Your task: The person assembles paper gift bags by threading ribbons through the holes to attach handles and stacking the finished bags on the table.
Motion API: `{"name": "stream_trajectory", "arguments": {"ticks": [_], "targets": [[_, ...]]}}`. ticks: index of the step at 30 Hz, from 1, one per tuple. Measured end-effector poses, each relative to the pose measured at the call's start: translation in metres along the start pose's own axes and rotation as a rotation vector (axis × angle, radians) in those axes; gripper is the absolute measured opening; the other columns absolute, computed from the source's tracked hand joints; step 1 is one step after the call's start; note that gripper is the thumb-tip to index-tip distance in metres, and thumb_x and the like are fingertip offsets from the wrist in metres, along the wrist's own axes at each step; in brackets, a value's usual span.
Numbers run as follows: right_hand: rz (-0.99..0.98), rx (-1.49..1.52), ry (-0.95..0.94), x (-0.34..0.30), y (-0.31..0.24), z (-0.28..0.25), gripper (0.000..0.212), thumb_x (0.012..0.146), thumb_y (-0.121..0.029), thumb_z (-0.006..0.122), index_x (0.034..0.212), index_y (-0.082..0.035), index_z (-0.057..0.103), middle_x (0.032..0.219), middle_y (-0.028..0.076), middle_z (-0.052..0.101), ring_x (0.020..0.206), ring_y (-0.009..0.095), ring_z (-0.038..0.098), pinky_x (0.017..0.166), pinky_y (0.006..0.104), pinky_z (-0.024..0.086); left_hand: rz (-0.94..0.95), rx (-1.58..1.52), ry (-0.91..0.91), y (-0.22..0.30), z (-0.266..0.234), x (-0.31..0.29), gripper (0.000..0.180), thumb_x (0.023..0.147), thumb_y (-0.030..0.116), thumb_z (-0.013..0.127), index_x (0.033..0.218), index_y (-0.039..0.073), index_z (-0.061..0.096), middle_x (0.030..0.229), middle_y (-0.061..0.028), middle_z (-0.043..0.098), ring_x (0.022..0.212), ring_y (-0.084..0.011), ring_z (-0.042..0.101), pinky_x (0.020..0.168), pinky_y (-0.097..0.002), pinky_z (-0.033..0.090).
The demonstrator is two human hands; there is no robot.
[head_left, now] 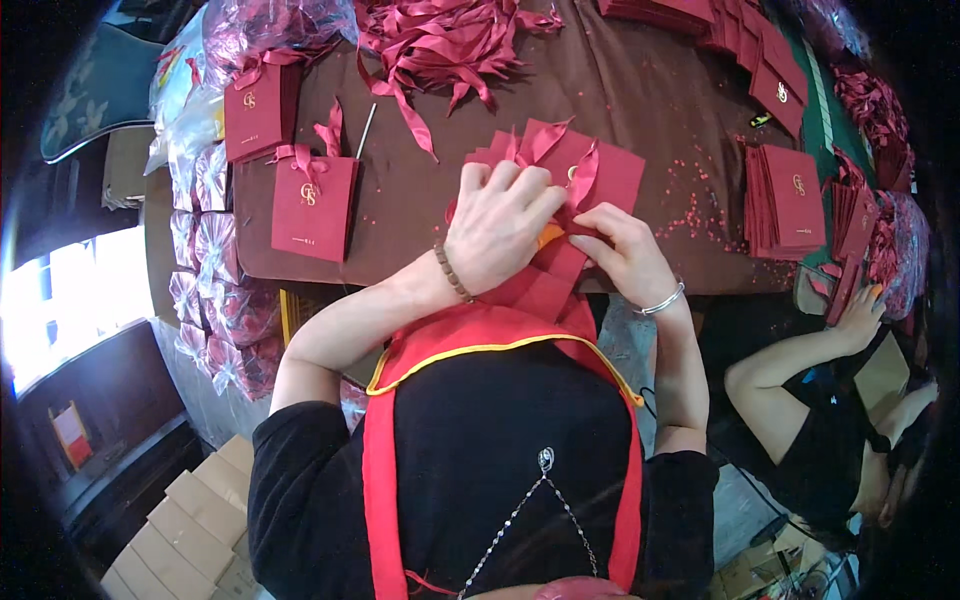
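Note:
Several dark red paper gift bags (622, 172) lie fanned out at the table's near edge, partly over my lap. My left hand (505, 225) is curled over them with its fingers closed. What it grips is hidden beneath the knuckles, and a small orange piece (549, 235) shows by its fingers. Close on its right, my right hand (628, 252) brings thumb and forefinger together at the lower end of a red satin ribbon (586, 172). That ribbon runs across the front of the top bag. A second ribbon loop (537, 145) stands up behind my left hand.
A heap of loose ribbons (440, 45) lies at the back. Bags with bows (315, 208) stand at left, beside a thin white stick (367, 130). Stacked bags (785, 203) and red scraps (693, 195) are at right. Another person's hand (858, 320) works at far right.

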State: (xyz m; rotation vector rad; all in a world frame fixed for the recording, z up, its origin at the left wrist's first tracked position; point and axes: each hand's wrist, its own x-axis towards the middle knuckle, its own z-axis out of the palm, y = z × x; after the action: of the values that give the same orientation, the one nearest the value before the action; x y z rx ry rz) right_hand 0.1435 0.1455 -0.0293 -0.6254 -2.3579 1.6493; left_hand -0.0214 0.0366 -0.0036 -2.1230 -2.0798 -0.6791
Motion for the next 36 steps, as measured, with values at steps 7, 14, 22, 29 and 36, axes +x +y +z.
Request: {"name": "stream_trajectory", "arguments": {"ticks": [7,14,22,29,36], "targets": [[-0.101,-0.034,0.020,-0.005,-0.016,0.015,0.018,0.082,-0.006,0.060,0.097,0.003,0.058,0.087,0.012,0.056,0.073,0.020,0.059,0.064,0.0286,0.048,-0.120,-0.394,-0.515,-0.036,-0.017,0.011,0.019,0.083,0.026,0.059,0.087,0.008,0.064,0.080,-0.0077,0.061,0.082,-0.0266,0.058,0.068,-0.0380,0.042],[-0.117,-0.144,0.098,-0.008,-0.022,0.030,0.017,0.084,-0.009,0.057,0.100,-0.005,0.059,0.094,0.014,0.056,0.084,0.032,0.059,0.072,0.0375,0.049,-0.246,-0.724,-0.959,-0.060,-0.007,0.036,0.022,0.081,0.018,0.059,0.090,-0.001,0.066,0.073,-0.0089,0.065,0.068,-0.0117,0.058,0.064,-0.0289,0.046],[0.024,0.008,0.160,-0.009,-0.019,0.032,0.021,0.079,-0.006,0.065,0.097,0.000,0.057,0.079,0.004,0.054,0.061,0.006,0.045,0.054,0.0211,0.038,-0.478,-0.768,-0.742,-0.045,0.012,0.026,0.023,0.071,0.022,0.059,0.081,0.003,0.067,0.069,-0.0113,0.063,0.068,-0.0187,0.060,0.062,-0.0329,0.046],[0.138,0.120,0.079,-0.010,-0.019,0.033,0.019,0.081,-0.006,0.064,0.098,-0.001,0.056,0.070,-0.003,0.052,0.056,0.002,0.038,0.049,0.0194,0.033,-0.404,-0.574,-0.221,-0.062,0.013,0.040,0.026,0.077,0.028,0.058,0.085,0.005,0.066,0.076,-0.0152,0.064,0.074,-0.0314,0.063,0.068,-0.0388,0.048],[0.108,0.145,0.112,-0.011,-0.013,0.036,0.022,0.081,-0.006,0.065,0.100,-0.002,0.054,0.068,-0.002,0.052,0.056,0.003,0.039,0.050,0.0200,0.033,-0.451,-0.856,-0.526,-0.098,-0.013,0.030,0.018,0.083,0.019,0.058,0.083,0.001,0.059,0.080,0.0020,0.055,0.077,-0.0068,0.049,0.069,-0.0226,0.040]]}}
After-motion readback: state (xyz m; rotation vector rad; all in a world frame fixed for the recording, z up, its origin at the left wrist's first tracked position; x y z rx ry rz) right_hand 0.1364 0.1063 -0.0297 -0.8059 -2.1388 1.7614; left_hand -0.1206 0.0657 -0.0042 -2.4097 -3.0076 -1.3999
